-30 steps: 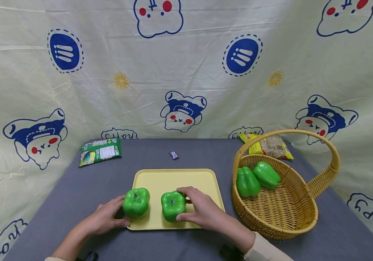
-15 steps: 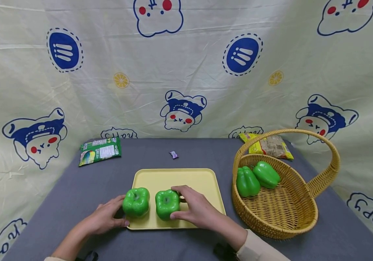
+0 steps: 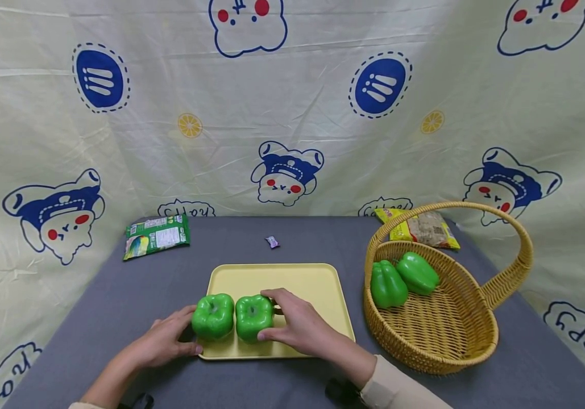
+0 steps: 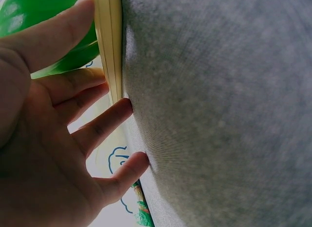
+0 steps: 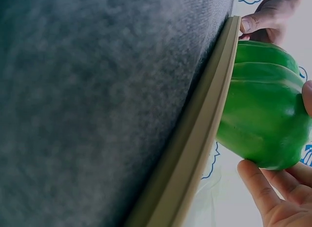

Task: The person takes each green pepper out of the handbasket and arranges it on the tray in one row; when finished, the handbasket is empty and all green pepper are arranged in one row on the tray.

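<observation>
Two green bell peppers stand side by side on a yellow tray (image 3: 305,278), almost touching. My right hand (image 3: 299,321) holds the right bell pepper (image 3: 253,321) from its right side, thumb in front and fingers behind. In the right wrist view, this bell pepper (image 5: 268,114) sits between thumb and fingertips. The left bell pepper (image 3: 212,318) stands at the tray's left front corner, close to my left hand (image 3: 166,339). In the left wrist view, that hand (image 4: 53,134) has its fingers spread, its thumb at the tray rim (image 4: 111,46) and two fingertips against the grey tabletop.
Right of the tray stands a wicker basket (image 3: 438,352) with a tall handle, two more green bell peppers (image 3: 402,281) inside. A green packet (image 3: 157,236) lies at the back left, a yellow packet (image 3: 425,230) behind the basket. A small purple wrapper (image 3: 272,242) lies behind the tray.
My right hand has moved left along the tray with its bell pepper, narrowing the gap to the other one. The left hand and the left bell pepper have stayed in place.
</observation>
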The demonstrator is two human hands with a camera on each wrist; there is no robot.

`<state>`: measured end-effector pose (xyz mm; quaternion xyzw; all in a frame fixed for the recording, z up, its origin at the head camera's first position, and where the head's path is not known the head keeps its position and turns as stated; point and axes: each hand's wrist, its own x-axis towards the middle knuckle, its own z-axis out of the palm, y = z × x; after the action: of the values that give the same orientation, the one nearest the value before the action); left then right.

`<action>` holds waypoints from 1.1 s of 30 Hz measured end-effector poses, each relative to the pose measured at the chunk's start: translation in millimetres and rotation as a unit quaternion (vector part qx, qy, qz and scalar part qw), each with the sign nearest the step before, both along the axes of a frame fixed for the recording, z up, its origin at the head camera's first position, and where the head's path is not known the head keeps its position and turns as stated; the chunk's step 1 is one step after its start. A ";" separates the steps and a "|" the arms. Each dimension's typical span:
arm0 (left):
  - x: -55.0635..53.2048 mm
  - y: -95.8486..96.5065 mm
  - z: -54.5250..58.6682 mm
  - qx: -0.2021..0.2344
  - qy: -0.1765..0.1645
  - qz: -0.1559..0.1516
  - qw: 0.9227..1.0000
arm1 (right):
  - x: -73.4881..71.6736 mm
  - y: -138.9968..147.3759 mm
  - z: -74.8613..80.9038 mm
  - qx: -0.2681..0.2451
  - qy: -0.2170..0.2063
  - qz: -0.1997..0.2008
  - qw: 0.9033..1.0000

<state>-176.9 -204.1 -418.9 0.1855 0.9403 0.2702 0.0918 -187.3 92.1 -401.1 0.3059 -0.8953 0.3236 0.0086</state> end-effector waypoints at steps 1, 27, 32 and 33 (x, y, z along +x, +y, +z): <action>0.2 -0.1 0.1 0.000 0.003 -0.001 1.000 | -0.3 -0.7 -0.2 0.000 0.000 -0.001 1.000; -0.5 -0.3 -0.1 0.004 -0.010 0.001 1.000 | 2.0 3.2 1.7 -0.003 0.033 -0.015 0.999; -0.2 -0.1 0.3 0.004 -0.008 0.000 1.000 | 4.8 9.6 10.2 -0.009 0.050 -0.009 0.999; -0.1 0.0 0.3 0.004 -0.008 0.000 1.000 | 5.2 11.2 12.1 -0.009 0.057 -0.009 0.998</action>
<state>-177.0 -204.1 -418.6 0.1832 0.9386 0.2754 0.0984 -182.1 103.4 -389.0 0.3162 -0.8929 0.3138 0.0656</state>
